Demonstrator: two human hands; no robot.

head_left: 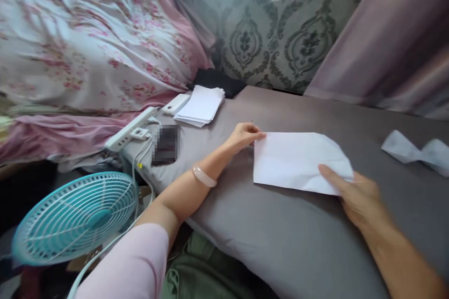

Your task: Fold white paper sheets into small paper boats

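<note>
Between my two hands is a white sheet of paper (291, 159), raised over the grey bed sheet (280, 107), with its far right corner cut off or folded back. My left hand (245, 134) pinches the sheet's upper left corner between thumb and fingers. At the lower right, my right hand (358, 194) grips the edge with the thumb on top and the fingers underneath, out of sight. A light crease runs across the paper near the right thumb. A pale bangle (204, 177) circles my left wrist.
A stack of white paper (201, 106) lies beside a white box (176, 103) and a black cloth (219, 82). Further left are a power strip (129, 128), cables, a blurred dark phone-like object (165, 145) and a turquoise fan (80, 217). A folded paper piece (403, 147) rests at right.
</note>
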